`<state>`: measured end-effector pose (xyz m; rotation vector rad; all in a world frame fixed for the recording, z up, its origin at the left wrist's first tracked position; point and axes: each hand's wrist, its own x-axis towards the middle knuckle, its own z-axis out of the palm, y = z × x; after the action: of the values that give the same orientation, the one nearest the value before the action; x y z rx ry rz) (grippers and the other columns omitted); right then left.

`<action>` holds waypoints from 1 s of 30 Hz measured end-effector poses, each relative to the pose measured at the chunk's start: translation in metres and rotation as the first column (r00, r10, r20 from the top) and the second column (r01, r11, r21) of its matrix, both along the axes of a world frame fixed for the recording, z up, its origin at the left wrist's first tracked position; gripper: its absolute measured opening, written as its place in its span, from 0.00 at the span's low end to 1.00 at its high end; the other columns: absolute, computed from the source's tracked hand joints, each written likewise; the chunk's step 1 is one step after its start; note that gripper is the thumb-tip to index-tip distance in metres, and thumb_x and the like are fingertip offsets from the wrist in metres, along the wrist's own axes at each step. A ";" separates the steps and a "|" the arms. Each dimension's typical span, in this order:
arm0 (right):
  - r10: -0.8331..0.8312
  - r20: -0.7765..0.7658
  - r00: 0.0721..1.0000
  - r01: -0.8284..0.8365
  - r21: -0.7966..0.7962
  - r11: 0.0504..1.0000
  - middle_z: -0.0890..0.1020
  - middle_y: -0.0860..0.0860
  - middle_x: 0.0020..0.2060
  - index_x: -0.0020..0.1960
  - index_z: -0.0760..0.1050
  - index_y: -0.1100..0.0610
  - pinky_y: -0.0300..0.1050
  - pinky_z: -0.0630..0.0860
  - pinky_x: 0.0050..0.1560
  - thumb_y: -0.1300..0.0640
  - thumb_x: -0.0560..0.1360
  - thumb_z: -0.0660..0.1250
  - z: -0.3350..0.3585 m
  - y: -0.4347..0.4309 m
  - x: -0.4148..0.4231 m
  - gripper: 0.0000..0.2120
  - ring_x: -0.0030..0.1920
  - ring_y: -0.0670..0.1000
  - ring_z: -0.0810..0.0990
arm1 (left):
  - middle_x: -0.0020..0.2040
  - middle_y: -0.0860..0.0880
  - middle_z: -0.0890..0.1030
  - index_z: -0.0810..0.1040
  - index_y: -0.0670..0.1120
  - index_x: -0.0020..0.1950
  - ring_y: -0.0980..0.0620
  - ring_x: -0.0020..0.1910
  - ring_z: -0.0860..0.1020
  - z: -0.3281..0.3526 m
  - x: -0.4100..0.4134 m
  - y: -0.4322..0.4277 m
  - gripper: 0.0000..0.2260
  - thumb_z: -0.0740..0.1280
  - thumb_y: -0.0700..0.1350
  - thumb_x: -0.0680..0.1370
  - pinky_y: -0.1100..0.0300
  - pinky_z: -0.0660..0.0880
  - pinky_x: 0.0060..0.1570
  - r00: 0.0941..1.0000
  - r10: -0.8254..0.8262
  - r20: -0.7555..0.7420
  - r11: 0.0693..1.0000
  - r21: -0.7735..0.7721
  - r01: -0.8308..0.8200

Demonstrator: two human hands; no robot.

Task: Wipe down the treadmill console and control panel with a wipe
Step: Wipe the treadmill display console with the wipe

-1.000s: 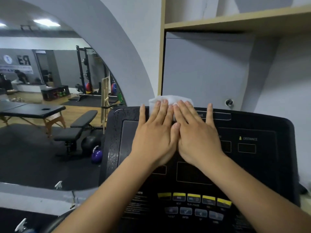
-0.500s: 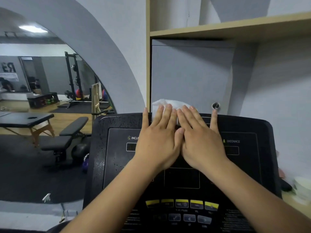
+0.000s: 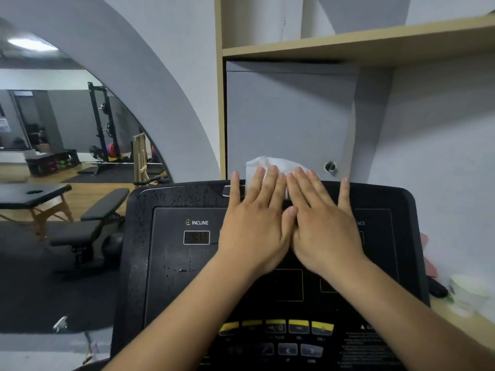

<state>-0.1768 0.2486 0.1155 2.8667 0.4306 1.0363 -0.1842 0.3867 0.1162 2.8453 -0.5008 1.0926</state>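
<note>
The black treadmill console [image 3: 166,263] fills the lower middle of the head view, with an INCLINE display at its left and a row of yellow buttons [image 3: 276,326] near the bottom. A white wipe [image 3: 278,166] lies over the console's top edge. My left hand [image 3: 254,226] and my right hand [image 3: 321,226] lie side by side, flat, fingers straight, pressing the wipe against the upper panel. Most of the wipe is hidden under my fingers. Wet streaks and droplets show on the panel's left part.
A grey cabinet door with a round lock [image 3: 330,166] stands right behind the console, under a wooden shelf [image 3: 348,46]. A white cup [image 3: 468,293] and a dark object sit on the ledge at right. At left, a mirror reflects a bench [image 3: 101,207], massage table and rack.
The view has shifted left, bringing the console's left half and the INCLINE display into sight. Both hands stay flat on the wipe at the top edge, slightly further right along the console.
</note>
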 end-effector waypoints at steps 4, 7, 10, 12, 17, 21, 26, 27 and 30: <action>0.080 0.056 0.995 -0.081 0.013 0.997 0.62 0.55 0.77 0.76 0.61 0.59 0.71 0.53 0.71 0.49 0.76 0.50 -0.045 -0.013 -0.029 0.31 0.77 0.54 0.57 | 0.79 0.45 0.59 0.59 0.45 0.79 0.46 0.79 0.54 -0.044 -0.029 -0.003 0.27 0.44 0.56 0.84 0.40 0.48 0.74 0.996 -0.088 -0.012 0.996 0.015 0.088; 0.062 0.052 0.997 -0.062 -0.005 0.998 0.62 0.54 0.77 0.76 0.62 0.58 0.72 0.52 0.71 0.49 0.76 0.50 -0.041 -0.021 -0.023 0.30 0.77 0.53 0.58 | 0.78 0.44 0.61 0.61 0.44 0.79 0.45 0.78 0.57 -0.042 -0.021 -0.009 0.27 0.45 0.56 0.83 0.39 0.49 0.73 0.997 -0.071 0.012 0.996 0.051 0.071; -0.019 0.037 0.999 0.019 0.020 1.000 0.58 0.53 0.78 0.78 0.56 0.57 0.72 0.49 0.72 0.48 0.78 0.44 -0.013 -0.021 -0.002 0.31 0.78 0.52 0.53 | 0.79 0.44 0.60 0.59 0.45 0.79 0.46 0.79 0.55 -0.011 -0.002 -0.019 0.27 0.44 0.55 0.83 0.39 0.44 0.74 0.999 -0.034 0.030 0.999 0.026 0.033; -0.041 0.028 0.999 0.040 0.044 0.998 0.57 0.52 0.78 0.79 0.55 0.57 0.72 0.48 0.73 0.49 0.78 0.42 -0.005 -0.024 0.006 0.31 0.79 0.51 0.51 | 0.79 0.45 0.58 0.56 0.45 0.80 0.47 0.79 0.52 -0.001 0.007 -0.025 0.28 0.42 0.55 0.82 0.40 0.41 0.74 0.999 -0.024 0.027 1.000 0.009 0.023; 0.014 0.063 0.998 -0.016 0.029 0.999 0.60 0.53 0.77 0.77 0.59 0.57 0.71 0.53 0.72 0.49 0.76 0.48 -0.040 -0.037 -0.022 0.31 0.78 0.53 0.55 | 0.78 0.44 0.62 0.61 0.43 0.78 0.45 0.78 0.58 -0.034 -0.019 -0.029 0.27 0.45 0.55 0.84 0.39 0.50 0.74 0.993 -0.114 0.024 0.993 0.039 0.113; 0.007 0.062 0.998 -0.008 0.011 1.000 0.62 0.53 0.77 0.77 0.61 0.57 0.73 0.55 0.70 0.50 0.76 0.49 -0.050 -0.049 -0.026 0.30 0.77 0.53 0.58 | 0.78 0.43 0.62 0.62 0.43 0.78 0.44 0.78 0.59 -0.042 -0.020 -0.037 0.27 0.46 0.55 0.83 0.38 0.50 0.73 0.994 -0.112 0.014 0.990 0.083 0.110; -0.096 0.057 0.994 0.093 0.056 0.994 0.59 0.53 0.78 0.78 0.57 0.58 0.72 0.52 0.72 0.50 0.79 0.44 -0.015 -0.056 0.000 0.29 0.78 0.52 0.54 | 0.80 0.45 0.55 0.53 0.46 0.80 0.46 0.80 0.48 -0.004 0.005 -0.056 0.28 0.40 0.55 0.82 0.40 0.38 0.74 0.998 -0.066 0.007 0.996 0.062 0.065; -0.099 0.052 0.994 0.096 0.056 0.994 0.58 0.53 0.78 0.78 0.56 0.57 0.72 0.51 0.72 0.50 0.78 0.44 -0.016 -0.058 0.000 0.29 0.78 0.52 0.53 | 0.80 0.45 0.54 0.52 0.46 0.81 0.46 0.80 0.47 -0.004 0.005 -0.058 0.29 0.39 0.56 0.82 0.41 0.37 0.74 0.998 -0.070 0.006 0.995 0.067 0.069; -0.076 0.040 0.996 0.075 0.034 0.997 0.57 0.54 0.78 0.78 0.56 0.57 0.71 0.52 0.72 0.49 0.76 0.47 -0.039 -0.066 -0.017 0.31 0.79 0.53 0.52 | 0.80 0.45 0.56 0.55 0.45 0.80 0.45 0.80 0.49 -0.027 -0.009 -0.058 0.28 0.43 0.57 0.83 0.40 0.44 0.75 0.992 -0.128 -0.004 0.989 0.081 0.128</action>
<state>-0.1937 0.1825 0.0761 2.8591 0.3033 1.0974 -0.1936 0.3287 0.0888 2.8340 -0.7327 1.0750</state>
